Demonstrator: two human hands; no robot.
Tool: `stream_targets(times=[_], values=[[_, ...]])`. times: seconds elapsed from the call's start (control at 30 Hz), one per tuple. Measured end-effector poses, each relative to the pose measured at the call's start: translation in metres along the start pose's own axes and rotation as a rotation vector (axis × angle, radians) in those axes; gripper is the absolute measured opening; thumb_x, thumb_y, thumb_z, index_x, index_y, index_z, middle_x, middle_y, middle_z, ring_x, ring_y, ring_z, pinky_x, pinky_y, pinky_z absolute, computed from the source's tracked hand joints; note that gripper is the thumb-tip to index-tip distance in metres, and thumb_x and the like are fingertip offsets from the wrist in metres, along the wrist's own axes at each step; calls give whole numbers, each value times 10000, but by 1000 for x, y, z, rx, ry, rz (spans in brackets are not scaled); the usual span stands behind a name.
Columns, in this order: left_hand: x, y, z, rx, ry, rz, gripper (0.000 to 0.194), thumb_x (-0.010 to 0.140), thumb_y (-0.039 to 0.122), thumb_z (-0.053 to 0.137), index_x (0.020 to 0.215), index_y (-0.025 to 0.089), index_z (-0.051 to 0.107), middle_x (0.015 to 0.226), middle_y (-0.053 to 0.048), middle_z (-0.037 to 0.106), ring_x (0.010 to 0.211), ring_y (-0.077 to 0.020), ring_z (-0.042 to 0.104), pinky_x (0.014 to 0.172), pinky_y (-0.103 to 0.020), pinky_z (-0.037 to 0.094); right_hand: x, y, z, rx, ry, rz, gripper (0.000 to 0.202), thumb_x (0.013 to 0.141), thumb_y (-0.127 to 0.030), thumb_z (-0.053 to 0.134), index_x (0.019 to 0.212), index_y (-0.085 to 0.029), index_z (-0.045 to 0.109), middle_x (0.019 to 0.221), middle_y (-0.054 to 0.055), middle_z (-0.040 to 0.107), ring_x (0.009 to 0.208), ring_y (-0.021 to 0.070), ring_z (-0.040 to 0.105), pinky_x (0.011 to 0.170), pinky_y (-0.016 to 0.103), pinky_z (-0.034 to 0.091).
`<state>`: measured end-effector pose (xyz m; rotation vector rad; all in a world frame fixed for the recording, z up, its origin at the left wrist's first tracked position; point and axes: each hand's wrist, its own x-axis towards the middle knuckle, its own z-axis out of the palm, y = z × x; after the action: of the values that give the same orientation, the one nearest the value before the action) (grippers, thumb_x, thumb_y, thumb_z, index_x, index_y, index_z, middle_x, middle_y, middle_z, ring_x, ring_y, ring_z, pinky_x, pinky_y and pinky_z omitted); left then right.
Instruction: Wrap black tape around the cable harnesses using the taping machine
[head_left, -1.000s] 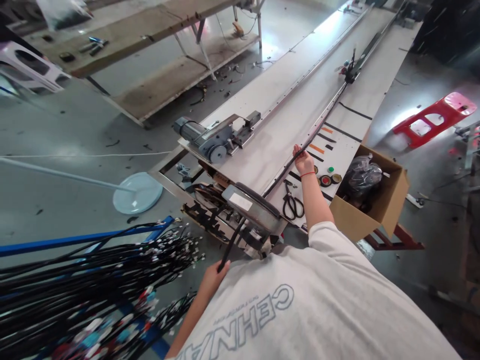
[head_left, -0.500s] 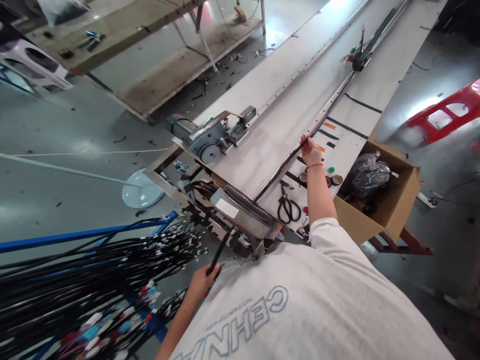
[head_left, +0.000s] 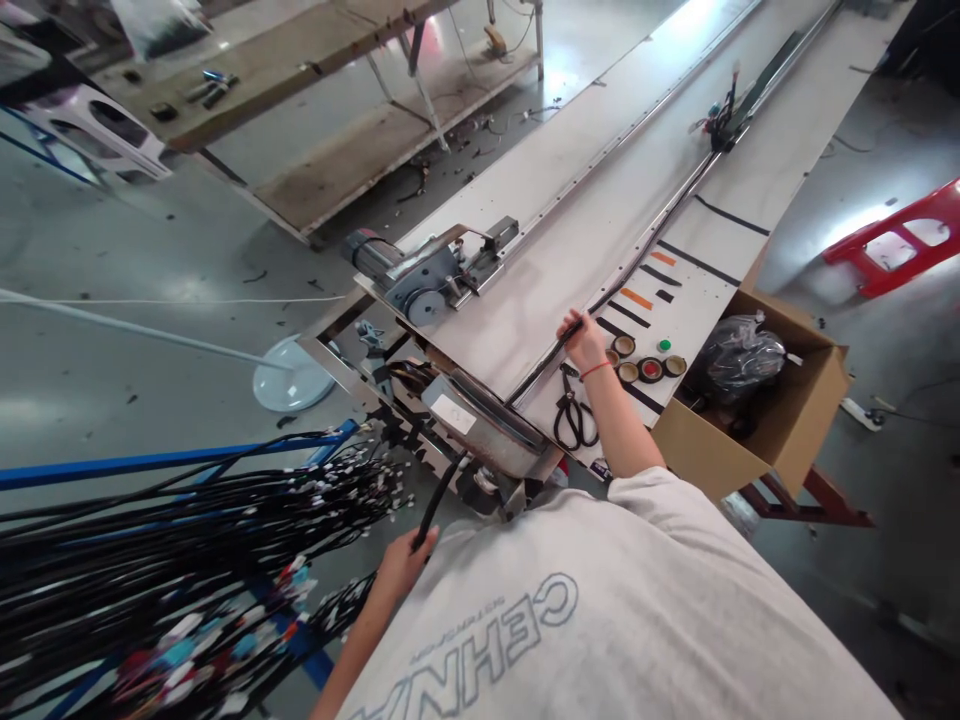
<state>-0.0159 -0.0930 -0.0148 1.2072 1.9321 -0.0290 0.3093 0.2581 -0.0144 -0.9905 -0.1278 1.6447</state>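
Observation:
A long black cable runs along the white table toward a dark clamp-like fixture at the far end. My right hand is closed round this cable over the near part of the table. Below the table's end, beside a metal guard, my left hand grips a length of black cable that rises to the guard. Whether both lengths are one cable is hidden by the guard. Black-handled scissors lie just below my right hand, with several tape rolls to its right.
A motor unit sits on the table's left edge. Strips of black and orange tape stick to the right side. An open cardboard box holds a bag. Many black cables hang on a blue rack at left. A red stool stands right.
My right hand has slid along the cable toward the near end of the table, uncovering tape rolls and strips. My left hand stays nearly in place, still gripping its length of cable.

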Motion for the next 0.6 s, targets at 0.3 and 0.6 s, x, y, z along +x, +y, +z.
stream_targets(times=[0.3, 0.6], values=[[17, 13, 3, -63, -3, 140, 667, 653, 854, 303, 580, 217, 488, 580, -61, 603, 620, -243, 575, 579, -312, 429, -136, 34, -88, -1188, 341, -685, 561, 784, -355, 617, 1315, -212, 510, 1511, 132, 348, 1437, 295, 227, 1167, 526, 196], [29, 16, 0, -160, -87, 302, 614, 735, 759, 371, 619, 181, 542, 588, -43, 582, 603, -187, 532, 581, -282, 410, -159, 40, -156, -1193, 821, -404, 1075, 700, -602, 664, 1513, -57, 220, 1495, 274, 328, 1374, 353, 356, 1121, 458, 290]])
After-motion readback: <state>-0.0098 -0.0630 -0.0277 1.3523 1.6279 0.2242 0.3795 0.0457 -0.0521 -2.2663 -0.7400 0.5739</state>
